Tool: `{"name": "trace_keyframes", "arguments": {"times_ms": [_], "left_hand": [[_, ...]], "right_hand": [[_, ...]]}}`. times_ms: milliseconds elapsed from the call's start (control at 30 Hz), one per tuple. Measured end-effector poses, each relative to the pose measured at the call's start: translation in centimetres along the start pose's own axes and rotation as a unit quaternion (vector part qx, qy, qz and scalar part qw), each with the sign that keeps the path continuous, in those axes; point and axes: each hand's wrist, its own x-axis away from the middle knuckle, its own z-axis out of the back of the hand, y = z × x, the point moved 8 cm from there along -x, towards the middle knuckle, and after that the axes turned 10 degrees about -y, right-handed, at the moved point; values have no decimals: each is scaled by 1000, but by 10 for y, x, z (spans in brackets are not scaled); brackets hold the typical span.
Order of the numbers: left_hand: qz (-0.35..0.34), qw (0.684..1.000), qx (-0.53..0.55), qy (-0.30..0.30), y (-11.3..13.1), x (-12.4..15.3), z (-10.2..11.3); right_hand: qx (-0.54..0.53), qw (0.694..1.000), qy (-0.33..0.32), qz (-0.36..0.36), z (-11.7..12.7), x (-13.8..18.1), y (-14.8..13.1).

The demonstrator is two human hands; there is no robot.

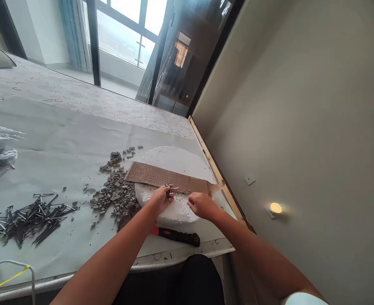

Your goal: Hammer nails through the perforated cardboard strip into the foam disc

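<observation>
Two hands work at a perforated brown strip (pixel 157 174) lying across a white foam disc (pixel 180 156).
The left hand (pixel 161 201), at the strip's near edge, curls its fingers around small dark pieces (pixel 168 193); the right hand (pixel 203 206), near the strip's right end, has its fingers bent together, whether pinching anything I cannot tell. On the covered bench (pixel 75 140), grey rubble (pixel 115 190) borders the disc's left, nails (pixel 31 218) lie farther left, and a black-and-red handle (pixel 179 237) lies in front.

A plain wall (pixel 301 106) fills the right, a round lamp (pixel 276 208) glowing on it — beyond, bright windows (pixel 120 36) and a blue curtain (pixel 71 34).
</observation>
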Motion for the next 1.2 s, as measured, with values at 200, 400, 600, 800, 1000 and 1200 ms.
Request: {"name": "trace_keyframes", "arguments": {"times_ms": [200, 400, 600, 800, 1000, 1200], "left_hand": [[4, 1000, -16, -26, 5, 1, -8], [-13, 987, -134, -90, 6, 0, -18], [-59, 990, -98, -86, 36, 6, -16], [-123, 990, -65, -7, 73, 30, -2], [-192, 978, -76, -5, 99, 60, -6], [-167, 955, -243, 7, 75, 57, -30]], "right_hand": [[-11, 997, 52, -63, 7, -16, 45], [-25, 998, 57, -34, 3, -11, 21], [-31, 996, -19, 78, -40, 26, -55], [-75, 996, -36, 39, -52, 46, -68], [-162, 984, 69, -31, -16, 59, -8], [-140, 981, 103, -87, -3, 46, 52]]}}
